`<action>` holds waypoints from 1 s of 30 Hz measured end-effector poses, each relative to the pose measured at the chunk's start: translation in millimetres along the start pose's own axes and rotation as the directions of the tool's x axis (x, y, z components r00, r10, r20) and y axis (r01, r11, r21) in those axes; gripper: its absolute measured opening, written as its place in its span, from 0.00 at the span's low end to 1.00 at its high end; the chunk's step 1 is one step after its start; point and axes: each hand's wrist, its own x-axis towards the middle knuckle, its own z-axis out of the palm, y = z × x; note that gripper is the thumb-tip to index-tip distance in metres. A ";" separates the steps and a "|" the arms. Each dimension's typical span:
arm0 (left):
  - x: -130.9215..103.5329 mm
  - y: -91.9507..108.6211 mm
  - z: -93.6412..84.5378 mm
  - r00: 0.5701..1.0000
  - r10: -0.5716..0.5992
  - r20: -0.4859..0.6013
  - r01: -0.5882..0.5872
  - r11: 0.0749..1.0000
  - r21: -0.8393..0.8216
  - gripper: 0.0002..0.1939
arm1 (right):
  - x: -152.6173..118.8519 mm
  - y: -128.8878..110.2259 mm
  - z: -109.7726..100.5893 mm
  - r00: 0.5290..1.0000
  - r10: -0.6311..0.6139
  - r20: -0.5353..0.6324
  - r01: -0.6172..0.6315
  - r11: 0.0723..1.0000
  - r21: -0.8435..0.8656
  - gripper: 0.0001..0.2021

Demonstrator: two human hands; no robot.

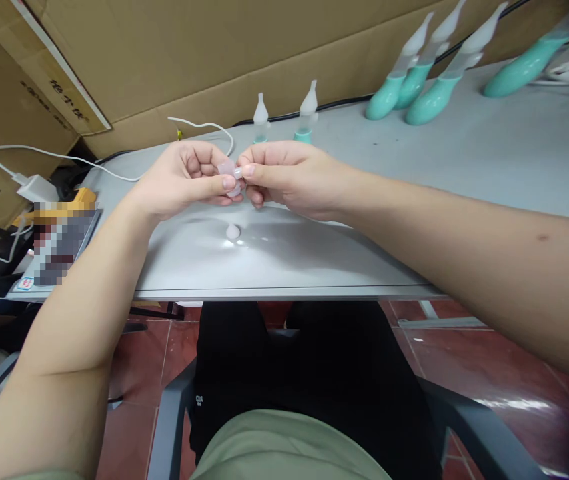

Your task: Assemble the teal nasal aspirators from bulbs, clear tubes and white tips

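Observation:
Above the grey table, my left hand (184, 177) is closed on a small translucent plastic connector (226, 167), with the thumb in front. From the other side my right hand (297, 172) pinches a short stub on that connector between thumb and forefinger. The fingertips hide part of it. Just below the hands, a small white cone-shaped tip (233, 231) stands on the table. Behind them are two nasal aspirators, one (261, 113) at the left and another (308, 107) to its right, with white tips and teal bulbs partly covered by my hands.
Several more teal aspirators (429, 100) stand or lean at the back right against cardboard (214, 53). A white cable (114, 175) runs from a charger (38, 189) at the left. A blurred-out flat device (67, 247) and a yellow object (84, 200) lie at the left end.

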 end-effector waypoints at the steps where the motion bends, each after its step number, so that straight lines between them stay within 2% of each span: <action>1: 0.0 0.3 0.1 1.000 -0.001 -0.001 0.001 1.000 -0.004 0.38 | 0.2 -0.1 -0.9 1.000 0.012 0.001 -0.012 1.000 0.006 0.27; 8: 0.7 -1.2 -2.7 0.999 -0.014 0.039 0.013 1.000 0.025 0.40 | -2.5 -6.6 -3.7 0.993 0.109 0.041 -0.112 0.992 0.066 0.28; 11: 1.2 -1.8 -3.4 1.000 -0.009 0.026 0.008 0.999 0.034 0.41 | -3.2 -8.5 -1.1 0.992 0.128 0.016 -0.129 0.989 0.068 0.27; 13: 1.4 -1.9 -3.1 1.000 0.005 0.002 -0.005 0.999 0.043 0.41 | -2.8 -9.0 1.3 0.993 0.110 -0.034 -0.109 0.994 0.018 0.26; 17: 1.4 -2.5 -2.1 0.999 0.030 -0.025 -0.028 0.996 0.082 0.42 | -1.8 -10.3 5.4 0.989 -0.008 -0.147 -0.016 0.987 -0.162 0.26; 20: 1.4 -3.5 -1.9 0.999 0.034 -0.043 -0.030 0.995 0.094 0.42 | -2.1 -12.7 6.7 0.980 -0.053 -0.189 0.012 0.977 -0.215 0.26; 26: 1.3 -3.0 -1.4 0.999 0.022 -0.039 -0.018 0.994 0.105 0.43 | -3.8 -16.8 7.9 0.975 -0.039 -0.217 -0.007 0.979 -0.204 0.16; 30: 0.6 -0.6 0.3 0.999 0.020 -0.047 -0.016 0.996 0.093 0.43 | -3.5 -15.6 6.1 0.981 -0.054 -0.185 0.013 0.977 -0.214 0.14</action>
